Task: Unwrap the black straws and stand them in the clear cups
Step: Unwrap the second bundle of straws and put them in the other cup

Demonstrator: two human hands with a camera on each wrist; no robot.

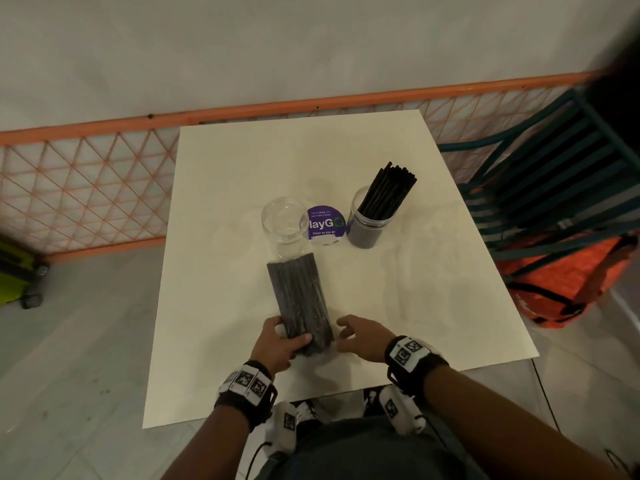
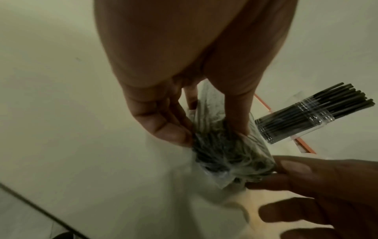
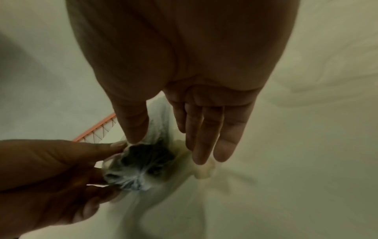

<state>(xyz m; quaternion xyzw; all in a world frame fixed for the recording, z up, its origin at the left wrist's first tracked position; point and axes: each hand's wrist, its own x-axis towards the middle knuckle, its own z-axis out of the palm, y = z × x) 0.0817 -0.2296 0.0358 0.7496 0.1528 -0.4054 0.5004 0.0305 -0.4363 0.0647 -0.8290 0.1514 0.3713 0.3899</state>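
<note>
A pack of black straws (image 1: pixel 299 299) in clear plastic wrap lies lengthwise on the white table (image 1: pixel 398 299). My left hand (image 1: pixel 292 336) grips its near end, thumb on top and fingers round the left side. My right hand (image 1: pixel 346 332) hovers just right of that end. In the right wrist view the thumb (image 3: pixel 135 135) touches the gathered wrap (image 3: pixel 143 161) while the other fingers stay straight. An empty clear cup (image 1: pixel 284 220) stands beyond the pack. A second clear cup (image 1: pixel 372 216) to its right holds several loose black straws (image 1: pixel 391 188).
A round purple sticker (image 1: pixel 325 221) sits between the cups. An orange mesh fence (image 1: pixel 86 188) runs behind the table. A dark slatted chair (image 1: pixel 554 174) and an orange bag (image 1: pixel 568 282) stand at the right. A green item (image 1: pixel 17 268) lies on the floor at left.
</note>
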